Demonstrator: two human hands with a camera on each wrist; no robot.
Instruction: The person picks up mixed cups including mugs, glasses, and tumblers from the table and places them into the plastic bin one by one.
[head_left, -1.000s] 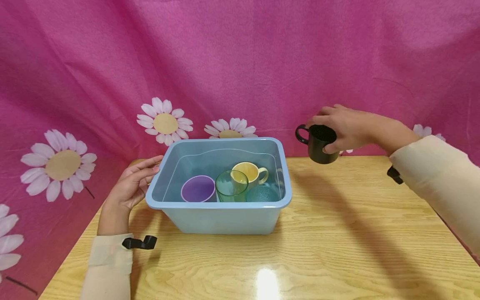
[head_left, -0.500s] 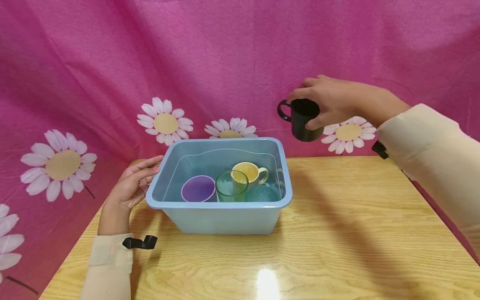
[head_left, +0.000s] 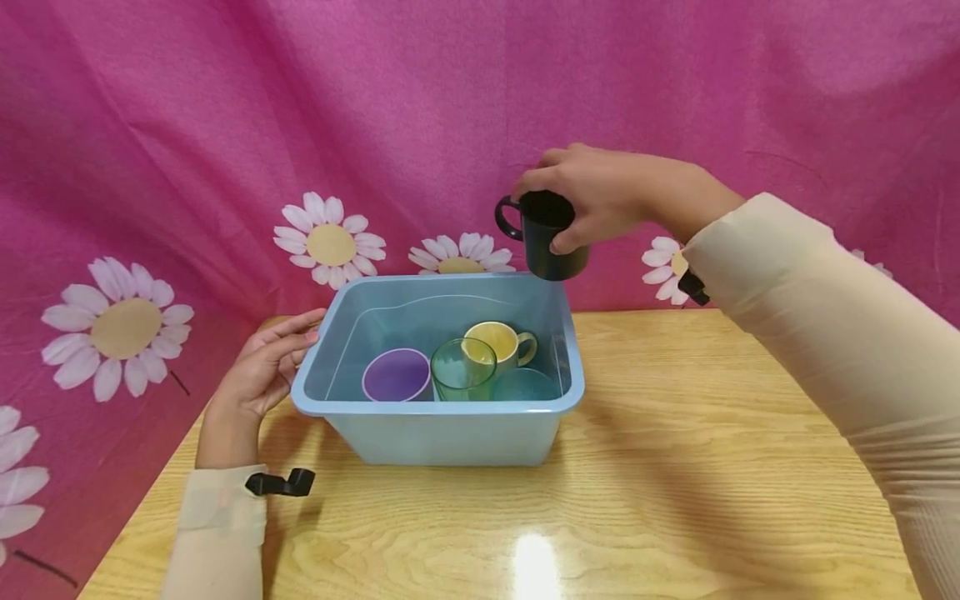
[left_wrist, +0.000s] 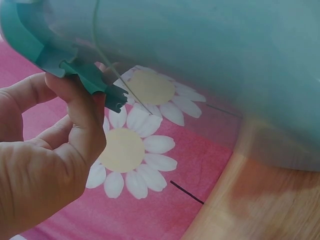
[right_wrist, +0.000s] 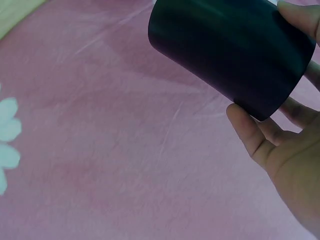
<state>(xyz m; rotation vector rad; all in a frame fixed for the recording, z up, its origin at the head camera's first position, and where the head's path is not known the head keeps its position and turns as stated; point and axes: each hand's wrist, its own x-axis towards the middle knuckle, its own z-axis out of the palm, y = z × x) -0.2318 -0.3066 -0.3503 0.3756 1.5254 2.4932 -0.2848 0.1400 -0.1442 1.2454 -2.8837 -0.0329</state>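
Note:
My right hand [head_left: 607,192] grips a black mug [head_left: 551,250] by its rim and side, above the far right corner of a blue plastic tub [head_left: 450,433]. The mug's handle points left; in the right wrist view the mug [right_wrist: 225,50] shows its dark side, with thumb and fingers about its rim. At the tub's left end my left hand [head_left: 262,367] holds the rim, and in the left wrist view the curled fingers of that hand [left_wrist: 65,125] are at the rim's underside. Inside the tub are a purple bowl-like cup [head_left: 397,377], a green glass [head_left: 457,375], a yellow mug [head_left: 498,342] and a teal item [head_left: 525,386], partly hidden.
The tub stands on a wooden table [head_left: 420,533]. Right behind the table hangs a pink cloth [head_left: 420,125] with large white daisies. Bare wood shows to the right of the tub and in front of it.
My right hand has lifted the black mug and carried it left, from above the table to over the tub's far right corner. The left hand and the tub have stayed put.

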